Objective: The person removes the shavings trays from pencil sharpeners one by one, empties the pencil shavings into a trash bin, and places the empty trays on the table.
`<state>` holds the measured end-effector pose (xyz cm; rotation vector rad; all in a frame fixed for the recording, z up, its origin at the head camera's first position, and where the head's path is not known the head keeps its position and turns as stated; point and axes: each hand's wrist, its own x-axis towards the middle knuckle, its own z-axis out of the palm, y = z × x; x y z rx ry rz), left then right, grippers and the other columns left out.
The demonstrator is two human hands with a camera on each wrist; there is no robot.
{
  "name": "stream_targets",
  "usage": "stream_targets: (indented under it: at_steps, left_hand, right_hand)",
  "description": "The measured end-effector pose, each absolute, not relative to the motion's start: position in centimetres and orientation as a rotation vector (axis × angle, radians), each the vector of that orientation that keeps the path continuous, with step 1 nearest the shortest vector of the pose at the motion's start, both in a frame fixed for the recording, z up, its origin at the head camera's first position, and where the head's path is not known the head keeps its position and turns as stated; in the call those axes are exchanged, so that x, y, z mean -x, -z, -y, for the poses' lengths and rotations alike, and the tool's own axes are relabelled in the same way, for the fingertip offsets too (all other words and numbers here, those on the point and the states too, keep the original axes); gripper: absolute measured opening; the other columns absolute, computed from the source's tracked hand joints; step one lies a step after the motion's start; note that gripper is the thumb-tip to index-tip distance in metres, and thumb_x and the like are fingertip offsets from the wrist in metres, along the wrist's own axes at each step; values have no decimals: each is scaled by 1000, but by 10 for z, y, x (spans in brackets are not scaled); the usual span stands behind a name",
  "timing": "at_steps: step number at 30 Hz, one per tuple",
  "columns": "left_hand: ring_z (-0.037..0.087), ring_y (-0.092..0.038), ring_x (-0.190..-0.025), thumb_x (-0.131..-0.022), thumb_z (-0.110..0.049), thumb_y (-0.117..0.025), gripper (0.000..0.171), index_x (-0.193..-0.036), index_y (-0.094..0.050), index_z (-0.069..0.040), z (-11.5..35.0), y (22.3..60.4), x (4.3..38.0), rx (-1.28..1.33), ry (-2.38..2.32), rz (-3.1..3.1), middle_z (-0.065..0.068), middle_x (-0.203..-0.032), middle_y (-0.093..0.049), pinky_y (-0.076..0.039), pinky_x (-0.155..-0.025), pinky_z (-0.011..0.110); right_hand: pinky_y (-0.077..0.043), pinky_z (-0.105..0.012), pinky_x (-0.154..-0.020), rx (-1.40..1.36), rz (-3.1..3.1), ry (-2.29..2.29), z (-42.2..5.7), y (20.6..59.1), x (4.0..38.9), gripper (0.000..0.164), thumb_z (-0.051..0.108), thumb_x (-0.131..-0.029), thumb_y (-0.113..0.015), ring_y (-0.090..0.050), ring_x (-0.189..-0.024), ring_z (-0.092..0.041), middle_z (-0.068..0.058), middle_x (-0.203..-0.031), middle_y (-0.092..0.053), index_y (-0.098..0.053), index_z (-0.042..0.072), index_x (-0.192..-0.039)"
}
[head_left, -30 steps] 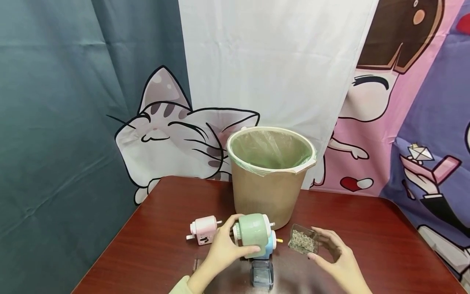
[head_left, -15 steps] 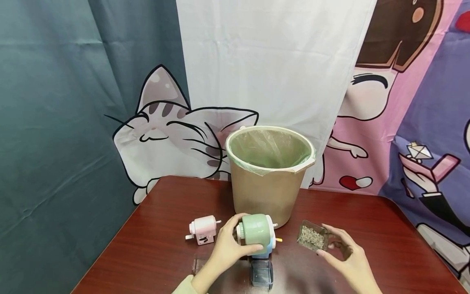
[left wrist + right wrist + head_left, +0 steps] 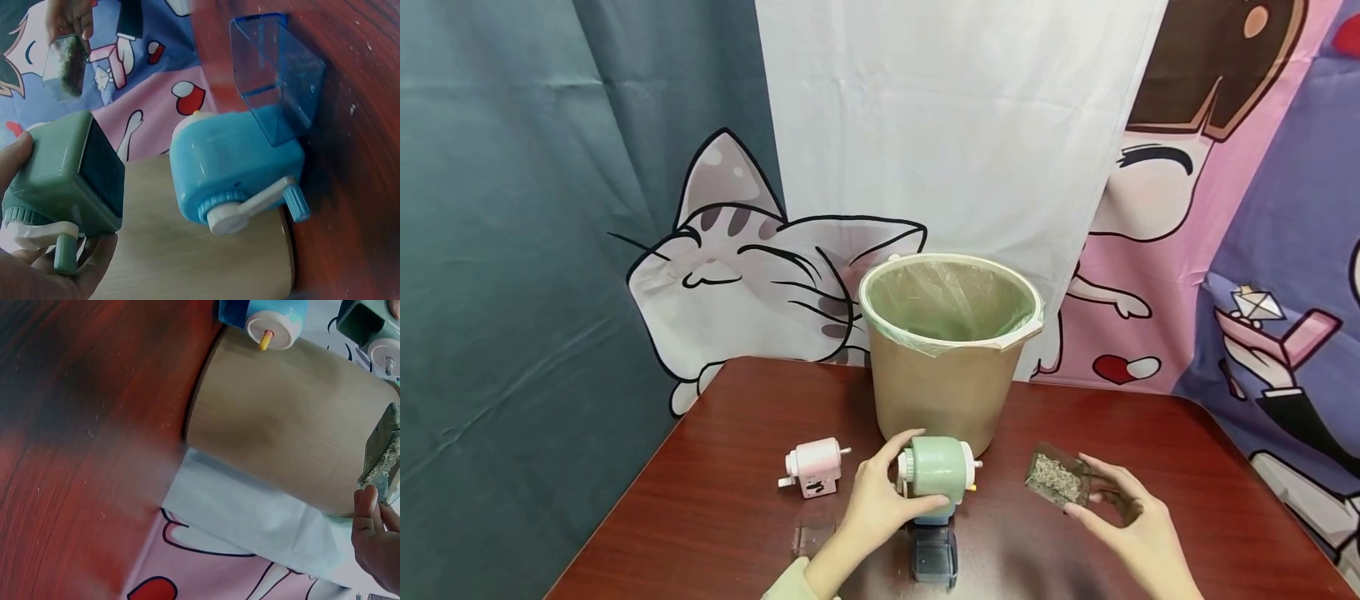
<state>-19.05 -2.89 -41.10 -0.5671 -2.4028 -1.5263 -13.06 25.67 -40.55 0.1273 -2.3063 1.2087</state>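
My left hand [image 3: 880,496] grips a green hand-crank pencil sharpener [image 3: 938,465] in the air. The left wrist view shows the dark opening in its base and its white crank. Thumb and fingers of my right hand [image 3: 1131,521] pinch a clear sharpener drawer [image 3: 1054,479] holding pencil shavings, tilted and raised, to the right of the green sharpener. A blue pencil sharpener [image 3: 237,162] stands on the table, mostly hidden behind the green one in the head view. Its bluish see-through drawer [image 3: 935,554] lies in front of it.
A tan waste bin [image 3: 936,387] lined with a plastic bag stands behind the sharpeners. At left is a pink pencil sharpener [image 3: 818,467]; a clear drawer [image 3: 812,533] lies near my left forearm. A printed curtain [image 3: 962,125] hangs behind the dark red table [image 3: 715,500].
My right hand has moved right with the drawer of shavings. My left hand has shifted slightly right with the green sharpener, uncovering more of the clear drawer on the table.
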Motion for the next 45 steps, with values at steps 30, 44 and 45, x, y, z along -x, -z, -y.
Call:
stream_targets:
  at_steps: [30,44,45]
  left_hand:
    - [6,-56,-94,-56,-18,-90,68,-115,-57,-24,-41,421,176,734,1597,2491,-7,-107,-62,-45,-77,23]
    - [5,-54,-87,-57,-20,-90,66,-110,-50,-23,-83,450,184,790,1455,2646,-10,-102,-56,-42,-70,20]
    - [5,-54,-86,-57,-19,-90,67,-110,-50,-23,-86,452,185,790,1440,2655,-9,-102,-55,-42,-69,20]
  right_hand:
    - [-44,-2,-79,-84,2315,-1155,-302,402,116,56,-8,-73,-74,-57,-93,14,28,-110,-58,-55,-3,-124]
    - [-44,-2,-73,16,2359,-1121,-317,407,110,54,0,-73,-77,-54,-89,19,35,-102,-54,-56,-3,-122]
    - [-44,-1,-73,20,2359,-1121,-318,408,109,54,0,-73,-77,-54,-89,19,34,-102,-54,-56,-3,-122]
